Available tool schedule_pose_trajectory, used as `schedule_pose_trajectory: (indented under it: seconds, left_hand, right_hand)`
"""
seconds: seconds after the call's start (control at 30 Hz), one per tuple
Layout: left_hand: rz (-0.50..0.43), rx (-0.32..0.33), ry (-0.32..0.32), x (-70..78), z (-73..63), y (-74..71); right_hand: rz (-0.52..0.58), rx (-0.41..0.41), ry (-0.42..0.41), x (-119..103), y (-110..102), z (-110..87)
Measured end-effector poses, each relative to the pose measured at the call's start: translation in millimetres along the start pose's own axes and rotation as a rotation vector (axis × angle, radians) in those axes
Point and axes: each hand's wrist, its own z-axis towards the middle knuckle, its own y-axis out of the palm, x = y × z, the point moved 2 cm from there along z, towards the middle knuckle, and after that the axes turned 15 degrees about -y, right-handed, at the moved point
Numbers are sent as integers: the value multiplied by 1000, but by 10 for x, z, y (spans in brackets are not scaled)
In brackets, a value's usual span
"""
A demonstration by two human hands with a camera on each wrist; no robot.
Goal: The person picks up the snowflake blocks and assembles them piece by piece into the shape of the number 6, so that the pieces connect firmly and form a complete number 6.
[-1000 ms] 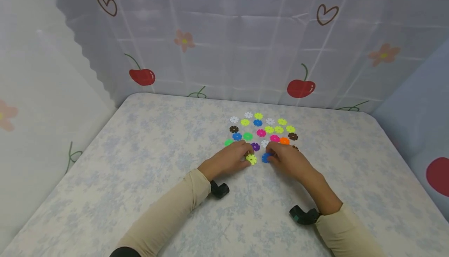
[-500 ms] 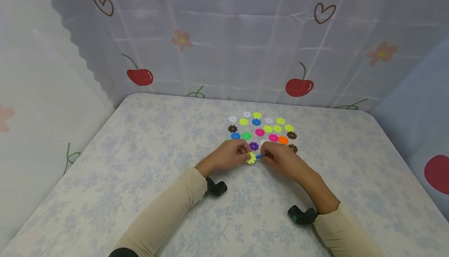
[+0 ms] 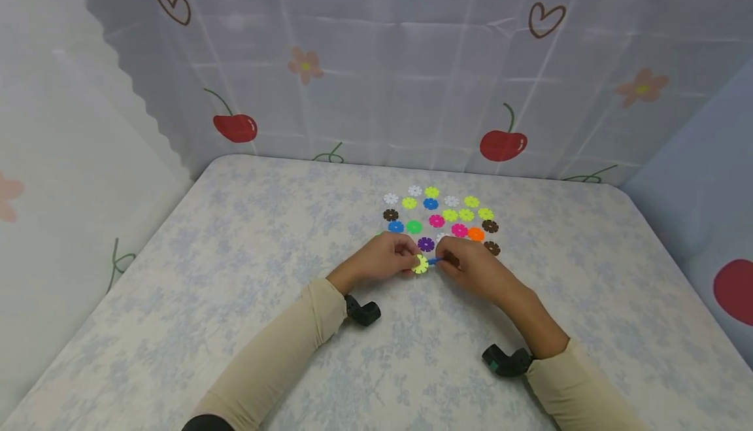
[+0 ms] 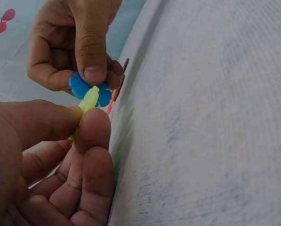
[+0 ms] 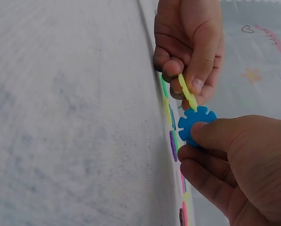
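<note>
My left hand (image 3: 388, 256) pinches a yellow notched plastic disc (image 3: 420, 264) between thumb and forefinger. In my right hand (image 3: 475, 266), the thumb and forefinger grip a blue disc (image 5: 196, 123) of the same notched, flower-like kind. The two discs meet edge to edge at right angles, the yellow one's rim at a notch of the blue one in the right wrist view. From the left wrist view, the yellow disc (image 4: 89, 100) overlaps the blue disc (image 4: 79, 87). Both hands are close together, just in front of the spread of loose discs.
Several loose discs lie flat beyond the hands, among them a purple disc (image 3: 426, 244), a green disc (image 3: 414, 227), an orange disc (image 3: 476, 234) and a brown disc (image 3: 391, 215). They rest on a pale patterned tabletop (image 3: 282, 222). A printed curtain (image 3: 376, 91) hangs behind the table.
The hands have drawn together. The blue disc, at first lying flat-on under the right fingers, has turned edge-on and come against the yellow disc. Over the last half second little differs.
</note>
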Motion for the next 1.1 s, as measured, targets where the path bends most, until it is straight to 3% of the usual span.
schedule_pose_trajectory:
  seconds: [0.53,0.87,1.1]
  left_hand:
    - [19,7,-2,-19,2,3]
    - [-5,25,-41,0,-19,27]
    - [97,-3,3,11,-4,42]
  right_hand:
    - [27,-41,35,-30,67,39]
    - [-12,-11,-52,-94,113,53]
    - [-21,-63,26,-66,60,32]
